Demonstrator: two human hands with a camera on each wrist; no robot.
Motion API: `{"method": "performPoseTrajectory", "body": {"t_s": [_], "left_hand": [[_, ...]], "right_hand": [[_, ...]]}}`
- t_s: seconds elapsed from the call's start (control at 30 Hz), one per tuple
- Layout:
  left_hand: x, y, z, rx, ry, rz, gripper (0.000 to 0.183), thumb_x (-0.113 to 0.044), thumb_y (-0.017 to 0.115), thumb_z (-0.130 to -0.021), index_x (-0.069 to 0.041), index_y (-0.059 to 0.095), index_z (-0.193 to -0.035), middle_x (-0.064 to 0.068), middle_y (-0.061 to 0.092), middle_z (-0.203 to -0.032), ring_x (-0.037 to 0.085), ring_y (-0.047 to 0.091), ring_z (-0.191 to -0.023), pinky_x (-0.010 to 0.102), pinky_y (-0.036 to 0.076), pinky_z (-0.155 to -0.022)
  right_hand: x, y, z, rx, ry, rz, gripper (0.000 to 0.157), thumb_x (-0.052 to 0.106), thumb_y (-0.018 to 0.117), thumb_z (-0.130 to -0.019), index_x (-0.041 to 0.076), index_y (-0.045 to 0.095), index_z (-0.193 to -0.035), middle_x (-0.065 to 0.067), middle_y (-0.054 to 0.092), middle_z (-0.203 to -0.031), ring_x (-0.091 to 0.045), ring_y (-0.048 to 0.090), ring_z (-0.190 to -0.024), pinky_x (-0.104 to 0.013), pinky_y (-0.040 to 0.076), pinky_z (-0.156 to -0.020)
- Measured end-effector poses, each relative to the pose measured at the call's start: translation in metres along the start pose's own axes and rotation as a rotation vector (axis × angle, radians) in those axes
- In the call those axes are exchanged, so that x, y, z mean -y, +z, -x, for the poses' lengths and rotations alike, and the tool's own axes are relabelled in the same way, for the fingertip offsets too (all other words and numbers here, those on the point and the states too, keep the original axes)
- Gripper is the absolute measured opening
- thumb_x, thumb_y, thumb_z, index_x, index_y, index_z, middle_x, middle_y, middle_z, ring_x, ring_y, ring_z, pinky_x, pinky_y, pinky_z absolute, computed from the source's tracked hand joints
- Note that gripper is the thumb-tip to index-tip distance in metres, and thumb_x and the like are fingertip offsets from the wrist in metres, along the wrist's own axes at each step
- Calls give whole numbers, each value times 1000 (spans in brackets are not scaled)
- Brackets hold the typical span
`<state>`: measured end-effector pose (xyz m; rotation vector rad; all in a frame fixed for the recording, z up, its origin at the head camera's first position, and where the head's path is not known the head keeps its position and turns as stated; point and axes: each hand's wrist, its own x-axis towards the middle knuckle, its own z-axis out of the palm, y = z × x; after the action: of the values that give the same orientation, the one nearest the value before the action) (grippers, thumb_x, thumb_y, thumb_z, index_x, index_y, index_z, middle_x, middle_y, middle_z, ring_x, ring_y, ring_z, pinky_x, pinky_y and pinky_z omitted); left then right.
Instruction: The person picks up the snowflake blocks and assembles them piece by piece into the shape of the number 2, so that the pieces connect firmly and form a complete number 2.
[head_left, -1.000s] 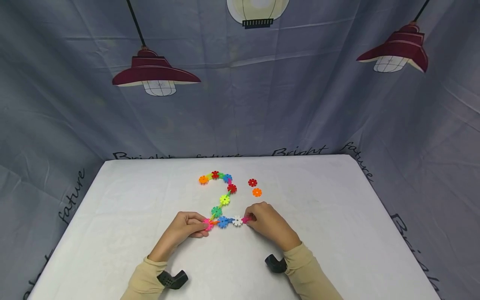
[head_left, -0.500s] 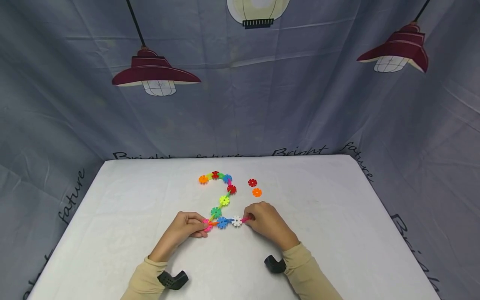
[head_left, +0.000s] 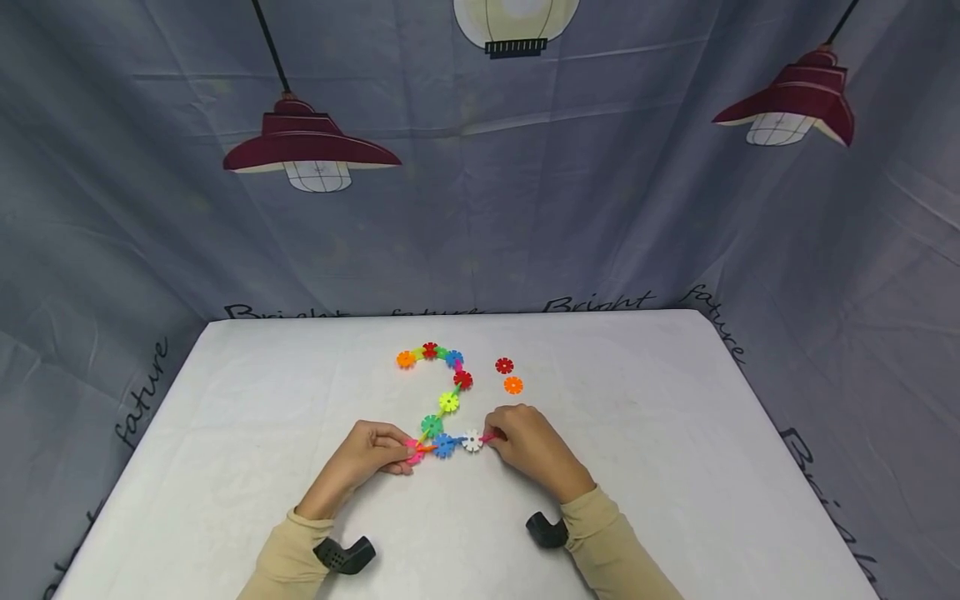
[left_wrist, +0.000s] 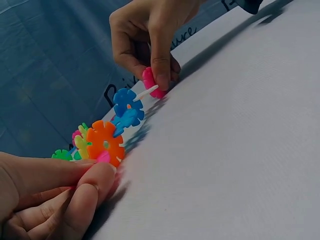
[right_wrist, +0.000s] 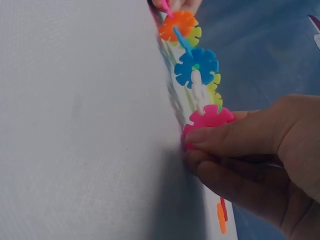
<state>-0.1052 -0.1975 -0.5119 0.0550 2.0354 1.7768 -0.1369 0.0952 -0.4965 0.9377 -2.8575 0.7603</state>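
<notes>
A chain of colourful notched plastic discs, interlocking snowflake discs, lies curved like a figure 2 on the white table. At its lower left corner my left hand (head_left: 367,458) pinches a pink disc (head_left: 414,456) between thumb and fingers. The bottom row runs right from there through an orange disc (left_wrist: 104,142), a blue disc (head_left: 443,447) and a white disc (head_left: 472,441). My right hand (head_left: 536,450) pinches the pink disc (right_wrist: 209,117) at the row's right end; the white disc slots into it. My fingers cover part of both pink discs.
A loose red disc (head_left: 504,366) and a loose orange disc (head_left: 513,385) lie behind my right hand. The chain's upper curve ends at another orange disc (head_left: 406,359). A printed grey-blue curtain (head_left: 480,208) hangs behind the white table (head_left: 675,433).
Both hands keep their pinch on the pink discs. My right hand and the bottom row have shifted slightly left; the loose discs stay put.
</notes>
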Motion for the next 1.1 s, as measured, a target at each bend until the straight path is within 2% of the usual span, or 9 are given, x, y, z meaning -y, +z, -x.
{"method": "performPoseTrajectory", "body": {"t_s": [0.3, 0.4, 0.47, 0.53, 0.63, 0.7, 0.8, 0.9, 1.1], "left_hand": [[-2, 0, -1, -8, 1, -12, 26, -4, 72, -94, 16, 67, -111, 14, 78, -83, 11, 75, -68, 25, 62, -67], [-2, 1, -1, -39, -14, -59, 26, -6, 73, -94, 12, 69, -111, 13, 77, -79, 12, 73, -65, 25, 62, -65], [-4, 2, 0, -86, -4, -145, 25, -10, 75, -94, 8, 71, -110, 12, 76, -78, 12, 69, -62, 25, 59, -61], [-8, 5, 1, -186, 38, -287, 21, -14, 79, -90, 0, 74, -105, 6, 75, -79, 8, 62, -59, 22, 53, -57], [-17, 18, 2, -349, 160, -496, 22, -17, 88, -82, -7, 77, -98, 1, 71, -84, 8, 52, -58, 21, 44, -53], [-24, 32, 0, -422, 248, -611, 25, -17, 92, -77, -10, 78, -95, 1, 68, -88, 9, 49, -62, 21, 41, -55], [-31, 54, -6, -412, 358, -758, 28, -16, 94, -74, -10, 80, -97, 0, 67, -93, 10, 55, -68, 21, 43, -58], [-34, 71, -13, -385, 413, -899, 20, -16, 92, -76, -14, 81, -93, -3, 68, -92, 13, 66, -74, 24, 51, -62], [-34, 80, -21, -389, 468, -1025, 12, -17, 91, -77, -17, 80, -80, -7, 71, -81, 13, 71, -74, 25, 52, -58]], "right_hand": [[-6, 2, 1, -4, 11, -40, 14, 8, 88, -81, 16, 76, -81, 9, 66, -74, -5, 51, -67, -19, 48, -64], [-9, 3, 0, -11, 14, -56, 14, 9, 89, -80, 17, 77, -82, 9, 67, -74, -4, 52, -68, -18, 50, -65], [-11, 2, -1, -12, 17, -72, 13, 9, 89, -80, 16, 78, -82, 8, 69, -75, -3, 54, -68, -18, 51, -65], [-12, 2, -1, -6, 20, -90, 12, 9, 89, -80, 14, 79, -83, 6, 71, -76, -2, 56, -68, -17, 52, -65], [-13, 0, -1, 15, 36, -109, 11, 8, 88, -81, 14, 79, -85, 6, 73, -78, -2, 58, -69, -17, 53, -66], [-13, -3, -2, 26, 40, -110, 11, 7, 87, -82, 13, 79, -85, 5, 73, -79, -2, 59, -70, -18, 54, -67], [-13, -6, -2, 43, 42, -110, 10, 8, 86, -83, 14, 80, -86, 6, 74, -80, -2, 60, -71, -18, 55, -68], [-12, -7, -1, 51, 42, -104, 9, 11, 87, -83, 15, 80, -87, 7, 74, -80, -1, 61, -70, -18, 55, -69], [-11, -6, -1, 42, 22, -76, 10, 14, 88, -82, 16, 78, -83, 8, 72, -77, 0, 59, -68, -18, 54, -68]]}}
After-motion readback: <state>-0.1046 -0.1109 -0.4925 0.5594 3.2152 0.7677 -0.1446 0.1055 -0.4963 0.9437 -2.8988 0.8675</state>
